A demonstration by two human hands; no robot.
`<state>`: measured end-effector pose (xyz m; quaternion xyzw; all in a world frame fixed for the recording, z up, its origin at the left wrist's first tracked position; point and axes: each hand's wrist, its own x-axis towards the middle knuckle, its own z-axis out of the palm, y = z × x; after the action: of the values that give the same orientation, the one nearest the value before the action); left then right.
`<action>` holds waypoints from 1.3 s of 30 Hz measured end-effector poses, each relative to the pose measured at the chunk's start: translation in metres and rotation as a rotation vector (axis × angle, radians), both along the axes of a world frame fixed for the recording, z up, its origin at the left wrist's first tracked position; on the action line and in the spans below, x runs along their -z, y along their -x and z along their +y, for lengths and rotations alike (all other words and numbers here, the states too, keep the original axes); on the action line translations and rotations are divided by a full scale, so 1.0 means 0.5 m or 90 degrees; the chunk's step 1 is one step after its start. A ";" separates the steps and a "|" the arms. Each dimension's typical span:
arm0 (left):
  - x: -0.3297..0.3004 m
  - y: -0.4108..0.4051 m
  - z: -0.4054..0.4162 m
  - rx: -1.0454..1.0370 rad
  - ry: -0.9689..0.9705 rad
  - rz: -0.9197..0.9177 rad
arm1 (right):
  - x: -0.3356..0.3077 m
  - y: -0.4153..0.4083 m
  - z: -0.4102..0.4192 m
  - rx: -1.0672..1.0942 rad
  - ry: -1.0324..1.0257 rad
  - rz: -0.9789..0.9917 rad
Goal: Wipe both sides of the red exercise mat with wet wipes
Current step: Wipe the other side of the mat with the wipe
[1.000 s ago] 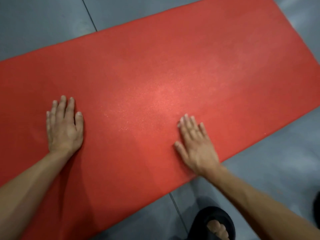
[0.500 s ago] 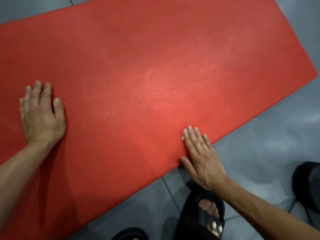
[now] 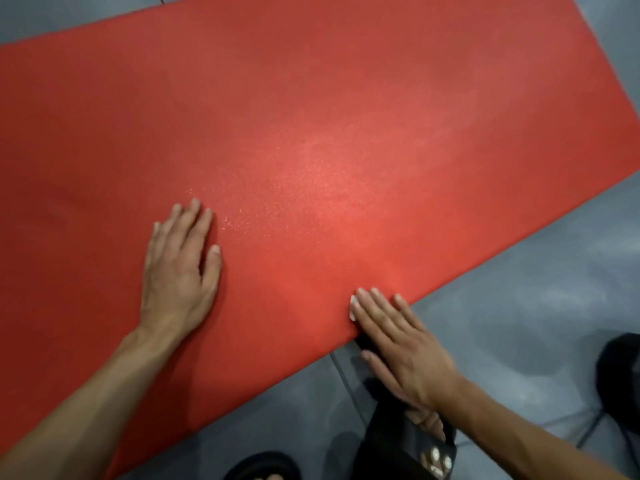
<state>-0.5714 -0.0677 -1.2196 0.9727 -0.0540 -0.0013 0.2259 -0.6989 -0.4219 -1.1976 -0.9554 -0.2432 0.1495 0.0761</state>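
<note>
The red exercise mat (image 3: pixel 311 133) lies flat on a grey floor and fills most of the view, with a damp sheen near its middle. My left hand (image 3: pixel 180 268) rests flat on the mat, fingers straight and together. My right hand (image 3: pixel 398 344) lies flat across the mat's near edge, its fingertips on the red surface and its palm over the floor. A white wet wipe (image 3: pixel 353 308) peeks out from under the right hand's fingers; most of it is hidden.
The grey tiled floor (image 3: pixel 519 306) borders the mat at the near right and far left. Black sandals on my feet (image 3: pixel 415 455) stand just below the right hand. A dark object (image 3: pixel 623 375) sits at the right edge.
My left hand has slid to the right across the mat, toward the middle. My right hand, still pressing the wipe, stays at the near edge after being drawn back from further in.
</note>
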 end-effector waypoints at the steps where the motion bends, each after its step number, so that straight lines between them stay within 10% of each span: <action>1: 0.001 0.005 0.002 0.002 0.002 0.002 | 0.004 -0.010 -0.022 0.017 0.010 -0.017; 7: 0.007 0.022 0.020 0.010 -0.015 0.003 | 0.014 -0.034 -0.131 0.408 0.028 -0.021; 16: 0.006 0.025 0.017 0.001 -0.030 0.009 | -0.005 0.025 0.022 0.046 0.011 0.007; 26: 0.003 0.024 0.015 0.009 -0.040 -0.002 | 0.015 0.004 -0.145 0.483 0.016 0.011; 37: 0.001 0.025 0.014 0.012 -0.037 -0.002 | 0.008 -0.011 -0.009 0.092 -0.012 0.001; 39: 0.001 0.026 0.012 0.011 -0.034 -0.004 | 0.009 -0.033 -0.058 0.189 0.001 -0.010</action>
<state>-0.5844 -0.0617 -1.2199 0.9778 -0.0626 -0.0017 0.1999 -0.6825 -0.4510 -1.2023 -0.9820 -0.0994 0.1294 0.0948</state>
